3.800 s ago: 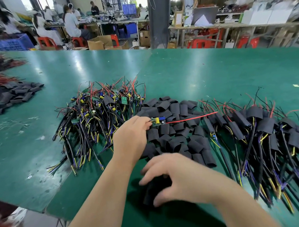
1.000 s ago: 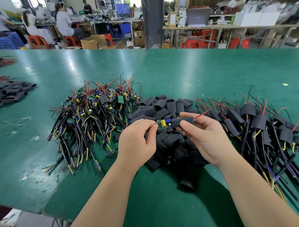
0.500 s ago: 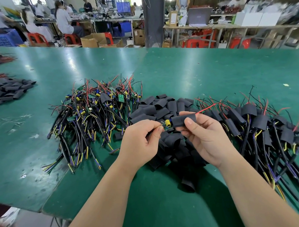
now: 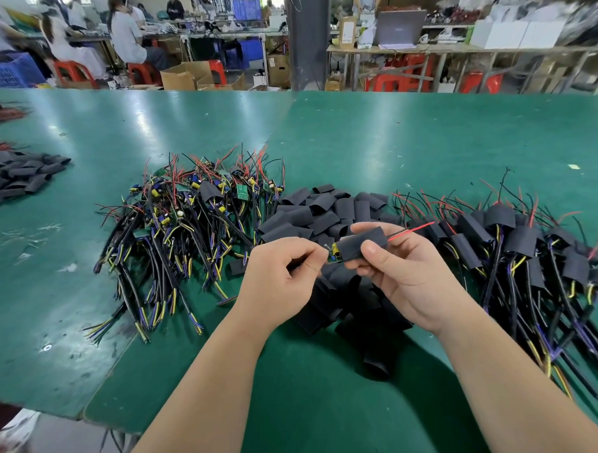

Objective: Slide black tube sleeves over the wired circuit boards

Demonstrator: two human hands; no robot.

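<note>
Head view: right hand grips black sleeve, half over circuit board pinched by left hand above desk. Sleeving under way; next, push sleeve fully over.

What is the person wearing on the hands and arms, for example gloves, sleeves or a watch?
Nothing that shows. The left hand and the right hand are bare: no gloves, no rings. The left forearm and the right forearm are uncovered down to the picture's edge; no sleeve, watch or wrist strap is visible.
</note>
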